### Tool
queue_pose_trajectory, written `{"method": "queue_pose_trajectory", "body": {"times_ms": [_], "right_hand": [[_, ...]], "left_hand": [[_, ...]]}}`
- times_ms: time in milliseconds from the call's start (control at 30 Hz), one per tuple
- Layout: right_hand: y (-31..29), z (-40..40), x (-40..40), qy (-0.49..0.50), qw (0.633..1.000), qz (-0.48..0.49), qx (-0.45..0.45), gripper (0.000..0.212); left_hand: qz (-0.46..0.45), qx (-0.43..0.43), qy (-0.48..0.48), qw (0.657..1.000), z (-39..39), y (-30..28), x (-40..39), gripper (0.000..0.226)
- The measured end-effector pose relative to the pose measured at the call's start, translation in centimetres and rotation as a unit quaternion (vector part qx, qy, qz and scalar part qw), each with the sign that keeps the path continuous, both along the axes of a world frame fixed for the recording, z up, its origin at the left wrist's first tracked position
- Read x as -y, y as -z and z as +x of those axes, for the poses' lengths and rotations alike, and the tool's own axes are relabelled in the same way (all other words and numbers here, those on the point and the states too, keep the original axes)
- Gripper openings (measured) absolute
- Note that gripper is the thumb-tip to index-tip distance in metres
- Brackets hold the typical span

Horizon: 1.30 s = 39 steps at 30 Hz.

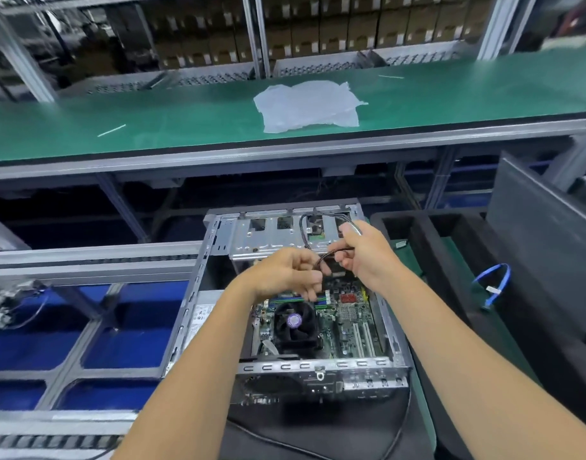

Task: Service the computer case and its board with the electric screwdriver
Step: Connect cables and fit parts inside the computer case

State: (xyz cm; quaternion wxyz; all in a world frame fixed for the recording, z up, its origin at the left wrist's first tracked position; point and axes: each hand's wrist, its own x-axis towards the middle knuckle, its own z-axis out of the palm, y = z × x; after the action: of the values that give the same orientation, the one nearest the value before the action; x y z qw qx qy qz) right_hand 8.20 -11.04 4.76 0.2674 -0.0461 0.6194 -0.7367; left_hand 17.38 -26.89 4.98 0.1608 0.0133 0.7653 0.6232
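Green-matted shelf [185, 121] across the upper view on a grey aluminium frame [218, 157], with a crumpled white plastic sheet [309, 106] lying on it. Behind, blurred stacks of brown cartons [318, 31]. Lower left, blue bins [125, 340] under grey rails. At right, black foam trays [450, 247] and a blue cable [497, 283]. Even, flat lighting.

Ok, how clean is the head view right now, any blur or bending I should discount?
Head view: wide-angle bending bows the green shelf edge; far racks and left margin are smeared; both hands on the black cable look slightly soft; the board is evenly lit and fairly sharp.
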Motion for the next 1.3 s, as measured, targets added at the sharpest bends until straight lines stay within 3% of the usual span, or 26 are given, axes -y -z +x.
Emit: {"method": "queue_pose_trajectory", "body": {"times_ms": [33,100,167,233,267,333,400,500,633,733,800,900,967,1000,1100,1200,1300], "right_hand": [[0.0,0.0,0.2,0.01,0.999,0.028,-0.01,0.012],[0.1,0.0,0.6,0.038,0.977,0.179,-0.111,0.019],[0.3,0.0,0.8,0.067,0.889,0.356,-0.279,0.036],[-0.2,0.5,1.3,0.065,0.822,0.375,-0.425,0.036],[-0.6,0.7,1.8,0.041,0.83,0.332,-0.446,0.028],[-1.8,1.4,2.7,-0.038,0.916,0.194,-0.348,0.014],[-2.4,1.6,3.2,-0.068,0.963,0.088,-0.244,0.01],[-2.7,1.6,2.9,-0.087,0.975,0.031,-0.2,0.017],[-3.0,1.4,2.4,-0.094,0.987,-0.036,-0.128,0.019],[-3.0,0.7,1.5,-0.084,0.988,-0.084,-0.1,0.026],[-2.9,0.2,0.8,-0.05,0.989,-0.123,-0.066,0.027],[-2.3,-0.8,-0.7,0.014,0.982,-0.188,-0.009,0.027],[-2.0,-1.4,-1.6,0.05,0.976,-0.213,0.018,0.028],[-1.8,-1.6,-1.9,0.063,0.974,-0.215,0.026,0.029],[-1.2,-2.1,-1.7,0.075,0.979,-0.184,0.037,0.027],[-0.7,-1.9,-0.9,0.033,0.996,-0.078,0.008,0.032],[-0.2,-1.3,0.1,-0.078,0.994,0.068,-0.047,0.041]], "left_hand": [[0.015,-0.005,-0.021,1.0,-0.2,0.0,0.4,0.019],[0.032,-0.018,-0.07,0.997,-0.7,-0.1,1.4,0.025],[0.014,-0.049,-0.104,0.993,-1.3,-0.5,2.4,0.019],[0.015,-0.095,-0.131,0.987,-2.0,-0.9,3.3,0.01],[0.02,-0.12,-0.141,0.983,-2.3,-1.1,3.7,0.01],[0.029,-0.159,-0.141,0.977,-2.9,-1.5,4.5,0.018],[0.04,-0.187,-0.127,0.973,-3.5,-1.8,4.9,0.021],[0.04,-0.206,-0.149,0.966,-4.3,-1.7,4.9,0.011],[0.101,-0.166,-0.183,0.964,-5.7,-1.0,3.6,0.038],[0.1,-0.11,-0.041,0.988,-6.5,0.1,1.8,0.037],[0.069,-0.019,0.08,0.994,-6.3,0.9,-0.1,0.049],[0.003,0.07,0.211,0.975,-5.8,2.0,-1.7,0.074],[-0.092,0.064,0.286,0.952,-5.3,2.2,-1.6,0.053],[-0.133,0.074,0.314,0.937,-5.2,2.3,-1.3,0.044],[-0.189,0.122,0.316,0.922,-4.8,2.1,-0.7,0.052],[-0.261,0.048,0.282,0.922,-4.5,1.3,-0.5,0.027],[-0.17,-0.006,0.188,0.967,-4.2,0.1,-0.2,0.018]]}}
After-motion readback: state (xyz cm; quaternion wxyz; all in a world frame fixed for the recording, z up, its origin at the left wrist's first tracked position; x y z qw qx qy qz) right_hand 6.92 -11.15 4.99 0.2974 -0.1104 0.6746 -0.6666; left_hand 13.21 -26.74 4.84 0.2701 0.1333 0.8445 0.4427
